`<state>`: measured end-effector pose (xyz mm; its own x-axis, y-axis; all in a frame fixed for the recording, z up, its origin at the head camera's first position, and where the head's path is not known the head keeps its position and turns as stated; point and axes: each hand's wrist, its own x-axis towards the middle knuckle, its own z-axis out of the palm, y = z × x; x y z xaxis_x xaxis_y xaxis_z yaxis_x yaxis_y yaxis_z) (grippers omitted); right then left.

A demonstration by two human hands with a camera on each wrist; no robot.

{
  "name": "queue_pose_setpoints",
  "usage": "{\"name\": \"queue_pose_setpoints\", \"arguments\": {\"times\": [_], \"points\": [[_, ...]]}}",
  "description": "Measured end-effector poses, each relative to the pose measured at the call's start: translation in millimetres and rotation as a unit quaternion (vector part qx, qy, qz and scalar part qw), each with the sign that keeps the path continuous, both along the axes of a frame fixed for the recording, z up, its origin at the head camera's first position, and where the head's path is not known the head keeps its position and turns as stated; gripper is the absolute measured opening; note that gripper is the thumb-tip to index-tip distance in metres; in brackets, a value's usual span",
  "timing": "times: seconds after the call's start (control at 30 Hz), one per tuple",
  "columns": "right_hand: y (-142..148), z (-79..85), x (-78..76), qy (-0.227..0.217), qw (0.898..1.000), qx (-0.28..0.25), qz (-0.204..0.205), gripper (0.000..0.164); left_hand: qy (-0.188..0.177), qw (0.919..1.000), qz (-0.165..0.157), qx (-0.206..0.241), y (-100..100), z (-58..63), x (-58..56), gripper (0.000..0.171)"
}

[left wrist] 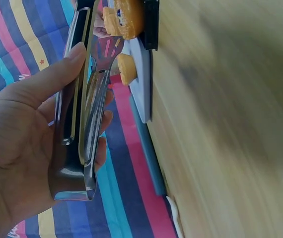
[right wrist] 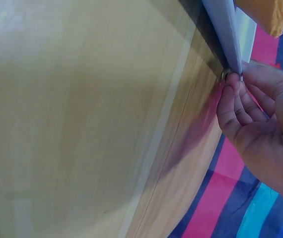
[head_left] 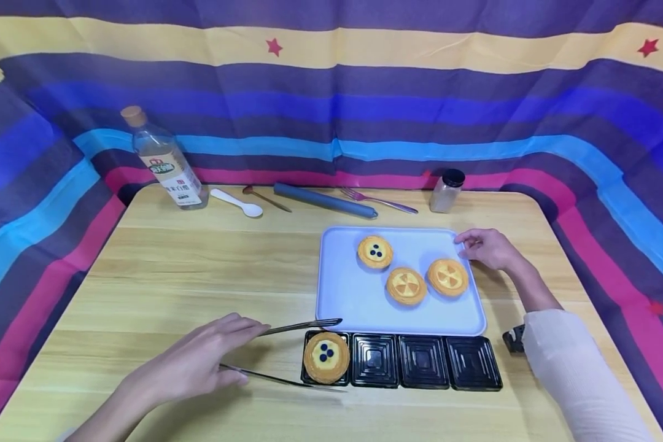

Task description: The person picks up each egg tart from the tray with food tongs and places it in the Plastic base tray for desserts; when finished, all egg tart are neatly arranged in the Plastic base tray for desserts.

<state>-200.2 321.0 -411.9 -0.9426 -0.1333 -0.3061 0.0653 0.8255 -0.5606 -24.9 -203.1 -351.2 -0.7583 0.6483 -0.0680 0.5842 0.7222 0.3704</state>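
Note:
My left hand (head_left: 199, 359) holds metal tongs (left wrist: 64, 171) between thumb and fingers. Their arms are spread, one on each side of an egg tart (head_left: 327, 368) topped with three blueberries. This tart sits in the leftmost square of a black compartment tray (head_left: 375, 362). At the far right corner of the pale blue tray (head_left: 348, 301), my right hand (head_left: 488, 248) pinches the rim, thumb against fingertips in the right wrist view. On that tray lie another blueberry tart (head_left: 375, 252) and two tarts (head_left: 406, 286) with wedge-shaped toppings.
Along the back edge stand a bottle (head_left: 171, 166) and a black-capped jar (head_left: 446, 191). Between them lie a white spoon (head_left: 237, 203), a small wooden spoon (head_left: 267, 199), a grey-blue rod (head_left: 326, 201) and a fork (head_left: 378, 200). A black object (head_left: 514, 339) lies beside my right sleeve.

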Motion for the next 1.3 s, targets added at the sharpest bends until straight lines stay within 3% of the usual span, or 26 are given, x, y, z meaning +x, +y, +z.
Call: {"name": "queue_pose_setpoints", "arguments": {"times": [0.2, 0.53, 0.8, 1.0, 1.13, 1.3], "points": [[0.1, 0.2, -0.3, -0.001, 1.000, -0.004, -0.001, 0.031, 0.000, 0.9999, -0.010, -0.002, 6.5, 7.0, -9.5, 0.068], [1.5, -2.6, 3.0, -0.003, 1.000, -0.006, 0.000, 0.031, -0.036, 0.9993, -0.003, 0.003, 23.7, 13.0, -27.5, 0.067], [0.1, -1.8, 1.1, 0.000, 1.000, -0.006, -0.004, 0.032, -0.001, 1.0000, 0.006, 0.003, 42.7, 10.9, -54.9, 0.071], [0.1, -1.9, 1.8, -0.002, 1.000, -0.008, -0.004, 0.032, 0.047, 0.9988, -0.014, 0.009, 56.1, 10.3, -76.1, 0.074], [0.2, -1.1, 2.4, -0.001, 1.000, -0.005, -0.006, 0.032, 0.052, 0.9983, -0.003, 0.027, 62.0, 8.7, -91.4, 0.074], [-0.8, 0.9, 1.4, -0.002, 1.000, -0.003, -0.007, 0.032, 0.033, 0.9979, 0.035, 0.044, 65.3, 5.6, -110.8, 0.074]]}}
